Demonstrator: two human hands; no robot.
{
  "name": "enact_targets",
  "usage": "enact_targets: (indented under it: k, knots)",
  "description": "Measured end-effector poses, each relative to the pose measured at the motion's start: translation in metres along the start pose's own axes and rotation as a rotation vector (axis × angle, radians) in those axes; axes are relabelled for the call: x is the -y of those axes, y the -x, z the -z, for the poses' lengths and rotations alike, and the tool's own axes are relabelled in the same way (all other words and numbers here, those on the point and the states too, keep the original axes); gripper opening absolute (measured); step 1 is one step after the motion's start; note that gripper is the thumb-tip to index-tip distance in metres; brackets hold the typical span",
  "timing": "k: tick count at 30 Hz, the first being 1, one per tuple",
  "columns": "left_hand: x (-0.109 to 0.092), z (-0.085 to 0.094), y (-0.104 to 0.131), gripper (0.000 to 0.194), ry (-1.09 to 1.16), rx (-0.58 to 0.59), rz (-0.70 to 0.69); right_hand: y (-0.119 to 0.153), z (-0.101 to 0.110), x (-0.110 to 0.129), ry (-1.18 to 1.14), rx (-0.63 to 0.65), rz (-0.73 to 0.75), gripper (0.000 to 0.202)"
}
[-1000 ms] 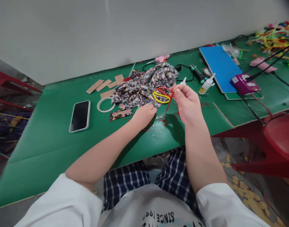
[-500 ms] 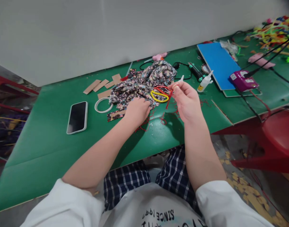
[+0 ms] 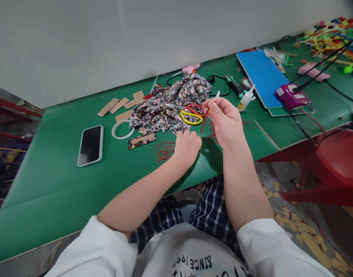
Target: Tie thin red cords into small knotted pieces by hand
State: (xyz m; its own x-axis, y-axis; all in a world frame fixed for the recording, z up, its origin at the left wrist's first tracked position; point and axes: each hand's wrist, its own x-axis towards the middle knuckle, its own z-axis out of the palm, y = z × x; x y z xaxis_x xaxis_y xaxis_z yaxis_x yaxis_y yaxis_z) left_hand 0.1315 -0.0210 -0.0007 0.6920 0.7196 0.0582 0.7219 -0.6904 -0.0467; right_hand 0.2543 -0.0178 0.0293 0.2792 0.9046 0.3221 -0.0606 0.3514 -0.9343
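Between the thumb and fingers of my right hand [image 3: 226, 121] a small red braided cord [image 3: 204, 120] is pinched, its end hanging down. My left hand [image 3: 188, 148] lies low over the table beside loose red threads [image 3: 164, 151], its fingers curled; whatever they hold, if anything, is hidden. Scissors with red and yellow handles [image 3: 191, 117] rest on a crumpled floral cloth [image 3: 160, 109], just left of my right hand. A floral-covered strip [image 3: 141, 141] and a white tape ring [image 3: 123, 137] are left of my left hand.
On the green table [image 3: 64, 184] are a phone [image 3: 90, 145], cardboard pieces [image 3: 108, 107], a glue bottle [image 3: 245, 100], a blue board [image 3: 261, 79], a purple box with cables [image 3: 293, 97] and a pink glue gun [image 3: 313, 72]. A red chair [image 3: 342, 159] stands at right.
My left hand has moved right, away from the floral strip and toward my right hand, uncovering red threads. My right hand keeps its pinch on the red cord. The view has shifted slightly.
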Motion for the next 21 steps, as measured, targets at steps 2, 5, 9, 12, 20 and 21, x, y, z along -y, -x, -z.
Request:
enact_targets:
  k: [2,5,9,12,20,21]
  knots:
    - [-0.001,-0.002,0.000,0.026,-0.015,-0.017,-0.012,0.000,0.001,0.000,-0.009,-0.004,-0.005,0.024]
    - [0.007,-0.006,-0.001,0.023,0.038,-0.043,-0.009,-0.001,0.001,0.000,-0.049,-0.010,0.002,0.022]
    - [0.028,-0.005,0.001,0.013,0.438,-0.113,0.088,0.000,0.000,0.000,-0.062,-0.012,-0.001,0.021]
    - [0.043,0.006,0.005,0.008,0.899,-0.208,0.255,0.000,-0.001,0.000,-0.077,-0.020,-0.018,0.023]
    - [0.054,0.036,0.026,0.015,1.553,-0.392,0.376,0.007,-0.013,0.005,-0.001,0.096,-0.012,0.023]
    - [0.055,0.035,0.029,0.016,1.608,-0.391,0.380,0.010,-0.017,0.005,0.008,0.137,-0.022,0.022]
